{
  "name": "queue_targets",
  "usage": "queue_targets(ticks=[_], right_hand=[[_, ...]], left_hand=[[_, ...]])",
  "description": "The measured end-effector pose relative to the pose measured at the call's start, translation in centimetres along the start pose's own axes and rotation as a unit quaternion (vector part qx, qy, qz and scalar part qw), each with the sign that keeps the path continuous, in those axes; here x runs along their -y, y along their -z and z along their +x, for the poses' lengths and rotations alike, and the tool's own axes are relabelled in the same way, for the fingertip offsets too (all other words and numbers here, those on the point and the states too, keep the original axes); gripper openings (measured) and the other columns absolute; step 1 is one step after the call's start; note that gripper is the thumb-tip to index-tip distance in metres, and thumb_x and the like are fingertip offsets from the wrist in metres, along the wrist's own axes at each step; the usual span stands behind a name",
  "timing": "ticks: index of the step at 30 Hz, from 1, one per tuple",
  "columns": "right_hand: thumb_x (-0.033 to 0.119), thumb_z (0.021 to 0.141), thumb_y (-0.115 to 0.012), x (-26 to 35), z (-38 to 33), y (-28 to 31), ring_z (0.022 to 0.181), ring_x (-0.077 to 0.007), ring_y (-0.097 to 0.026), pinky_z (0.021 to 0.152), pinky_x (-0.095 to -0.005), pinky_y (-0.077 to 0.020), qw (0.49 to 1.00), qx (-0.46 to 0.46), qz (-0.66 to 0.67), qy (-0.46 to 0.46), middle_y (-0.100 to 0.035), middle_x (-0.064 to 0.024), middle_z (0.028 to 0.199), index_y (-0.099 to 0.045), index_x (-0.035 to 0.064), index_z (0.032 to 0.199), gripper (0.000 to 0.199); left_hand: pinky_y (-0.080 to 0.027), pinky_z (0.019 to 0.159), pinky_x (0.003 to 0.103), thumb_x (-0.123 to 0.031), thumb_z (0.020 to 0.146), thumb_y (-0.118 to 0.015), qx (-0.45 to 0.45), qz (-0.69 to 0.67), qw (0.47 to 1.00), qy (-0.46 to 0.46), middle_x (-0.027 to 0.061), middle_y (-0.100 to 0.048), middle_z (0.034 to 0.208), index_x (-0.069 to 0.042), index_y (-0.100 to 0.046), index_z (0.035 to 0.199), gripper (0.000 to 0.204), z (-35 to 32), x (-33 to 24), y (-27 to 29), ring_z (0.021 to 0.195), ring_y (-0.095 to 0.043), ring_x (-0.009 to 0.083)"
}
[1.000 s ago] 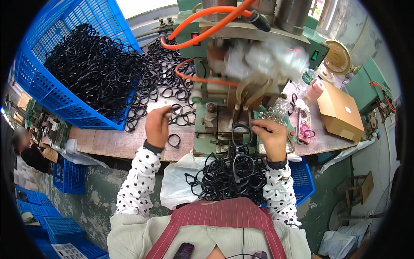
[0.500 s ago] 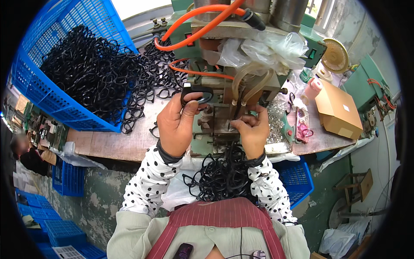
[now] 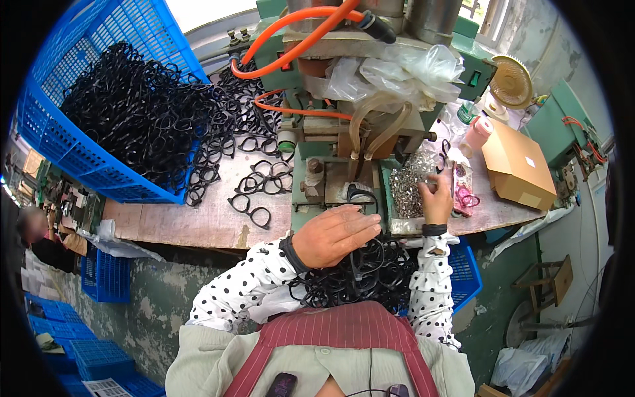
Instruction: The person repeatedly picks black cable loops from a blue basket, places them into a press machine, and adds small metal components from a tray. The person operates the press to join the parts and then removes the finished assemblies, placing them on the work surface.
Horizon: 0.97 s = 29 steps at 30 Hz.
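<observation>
My left hand [image 3: 338, 236] reaches across the front of the green press, its fingers stretched out flat and its thumb hidden beneath. Just beyond the fingertips a black eyeglass frame [image 3: 362, 192] lies at the metal block of the press; I cannot tell whether the hand touches it. Under and below this hand is a heap of black eyeglass frames [image 3: 350, 281] in my lap. My right hand [image 3: 437, 200] is at the right edge of a pile of small shiny metal parts [image 3: 405, 192], thumb and forefinger pinched together. Anything between those fingertips is too small to make out.
A big blue crate [image 3: 99, 173] tips a mass of black frames onto the table [image 3: 172, 221] at left. The press [image 3: 307, 149] carries orange and clear hoses. On the right stand a cardboard box [image 3: 519, 162], a pink bottle [image 3: 479, 131] and a small fan [image 3: 510, 83].
My left hand has come down and right from beside the press, where it held up a black eyeglass frame. My right hand has moved right, from the press block to the metal parts.
</observation>
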State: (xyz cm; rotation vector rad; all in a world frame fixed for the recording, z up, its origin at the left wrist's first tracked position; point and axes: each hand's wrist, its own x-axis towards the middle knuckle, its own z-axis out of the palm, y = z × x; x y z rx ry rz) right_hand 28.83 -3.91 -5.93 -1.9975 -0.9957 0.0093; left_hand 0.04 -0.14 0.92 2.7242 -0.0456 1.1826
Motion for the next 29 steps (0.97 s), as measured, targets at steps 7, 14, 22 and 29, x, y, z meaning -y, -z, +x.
queue_targets(ticks=[7, 14, 22, 29], right_hand=[[0.027, 0.065, -0.079, -1.6, -2.4, -0.4, 0.114, -0.0294, -0.049, 0.095, -0.0466, -0.0354, 0.977, 0.027, -0.127, 0.171, -0.062, -0.0048, 0.117, -0.074, 0.0163, 0.081, 0.02], [0.02, 0.072, -0.075, -3.2, -1.2, -0.8, 0.097, -0.0234, -0.058, 0.088, -0.0362, -0.0426, 0.969, -0.013, 0.037, 0.244, -0.071, -0.0023, 0.096, -0.076, 0.0158, 0.08, 0.008], [0.025, 0.074, -0.075, -2.9, -1.4, -0.7, 0.092, -0.022, -0.058, 0.085, -0.035, -0.0441, 0.982, 0.0, 0.056, 0.182, -0.071, -0.001, 0.083, -0.077, 0.0157, 0.08, 0.011], [0.029, 0.073, -0.076, -3.3, -1.4, -1.1, 0.091, -0.0216, -0.058, 0.085, -0.0348, -0.0434, 0.983, -0.013, 0.033, 0.181, -0.071, 0.0002, 0.082, -0.077, 0.0176, 0.08, 0.014]], left_hand=[[-0.048, 0.099, 0.047, 0.001, 0.075, -0.066, 0.031, 0.009, 0.999, -0.005, 0.0161, -0.06, 0.126, -0.002, -0.056, 0.127, 0.053, -0.1, 0.0, 0.1, 0.112, -0.061, 0.0303], [-0.036, 0.107, 0.052, -0.004, 0.076, -0.067, 0.019, 0.095, 0.992, 0.079, 0.0111, -0.055, 0.134, -0.008, -0.056, 0.13, 0.055, -0.4, -3.0, 0.2, 0.123, -0.054, 0.0283], [-0.05, 0.073, 0.047, -0.04, 0.094, -0.055, 0.192, 0.13, 0.759, 0.608, 0.0249, -0.065, 0.084, -0.001, -0.062, 0.099, 0.039, -15.2, -8.3, -0.1, 0.083, -0.063, 0.0427], [-0.049, 0.08, 0.049, -0.034, 0.09, -0.056, 0.235, -0.099, 0.773, 0.58, 0.0288, -0.065, 0.096, 0.002, -0.062, 0.106, 0.04, -15.2, -9.4, -9.2, 0.089, -0.062, 0.0451]])
